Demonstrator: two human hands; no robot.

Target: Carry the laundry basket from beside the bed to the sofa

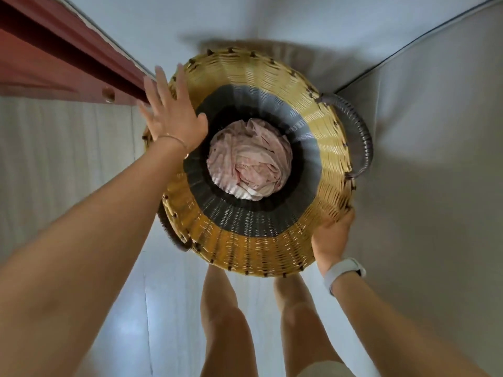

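**Overhead, basket between both hands**

Directly below the head camera sits the laundry basket (pixel 253 164), a round wicker tub seen straight down its mouth. Weave: yellow band at the rim, then grey, then near-black toward the bottom. A crumpled pink cloth (pixel 249 159) lies at the bottom, roughly centred.

Handles: one dark grey loop handle (pixel 359 137) on the basket's right side, standing out from the rim. A second dark handle (pixel 174 235) shows at the lower left edge, partly hidden by the rim.

Left hand (pixel 170 115): flat, fingers spread wide, lying over the upper left of the rim. Not closed on anything; whether the palm presses the weave or only hovers over it cannot be told. A thin bracelet (pixel 174 140) circles the wrist.

Right hand (pixel 334 232): against the lower right of the rim from outside, fingers tucked under the wicker edge, gripping it. A white wristband (pixel 343 270) sits on that wrist.

Surroundings: pale floor (pixel 152 308) under the basket. Two bare legs (pixel 226 317) show just behind its near edge. A red-brown bed frame (pixel 54 58) runs along the upper left, close to the basket's left side. A grey upholstered surface (pixel 430 186) fills the right side, just beside the right handle.
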